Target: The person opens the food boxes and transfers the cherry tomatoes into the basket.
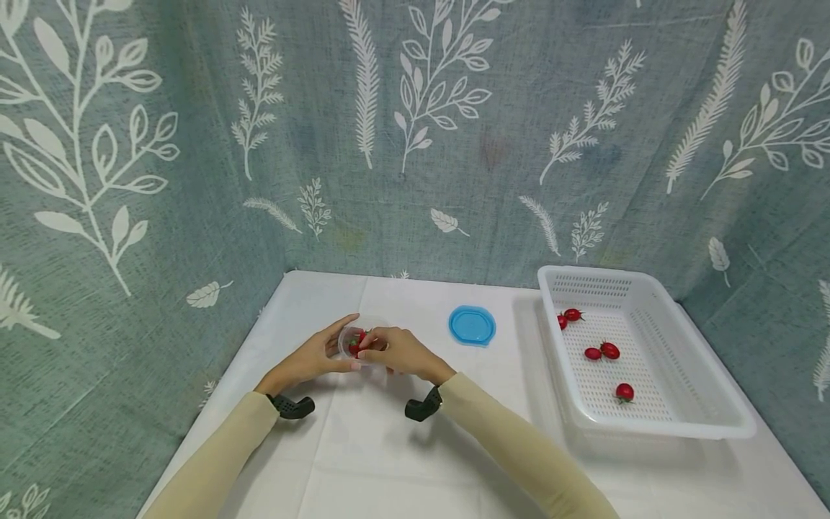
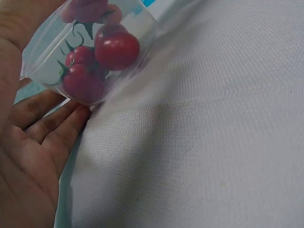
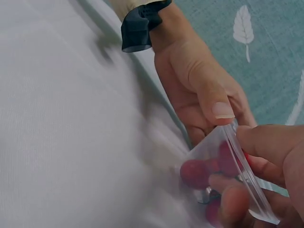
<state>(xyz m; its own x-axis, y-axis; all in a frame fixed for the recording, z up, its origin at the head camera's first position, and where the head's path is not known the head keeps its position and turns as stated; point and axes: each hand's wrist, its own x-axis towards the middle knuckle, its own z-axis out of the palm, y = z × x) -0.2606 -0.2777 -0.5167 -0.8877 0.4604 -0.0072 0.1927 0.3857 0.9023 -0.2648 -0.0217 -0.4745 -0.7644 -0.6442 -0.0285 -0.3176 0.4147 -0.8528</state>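
Pinched tomato (image 2: pixel 88 9): at the cup's (image 2: pixel 47 50) mouth, between the fingertips of my right hand (image 1: pixel 405 351); it lies to the right of my left hand (image 1: pixel 318 353). It looks round, with no long axis that I can make out.
Nearer hand: my right, which has it; the cup's wall stands between it and my left.
Right hand: pinching that tomato, fingers reaching over the rim from the right.
Left hand: curved round the cup, thumb on the near side, fingers on the far side.
Cup: toward the counter's (image 1: pixel 402 476) far left corner, mouth upward; whether its base sits flat I cannot tell.
In the way: the rim by my right fingers, and the lower tomatoes (image 2: pixel 117 51) crowding the space inside.
Lid: the blue lid (image 1: pixel 472 325) lies flat near the far edge, beyond my right hand and apart from it.
Basket: the white basket (image 1: pixel 674 429) stands along the right edge, well apart from both hands, with five tomatoes (image 1: pixel 625 392) in sight.
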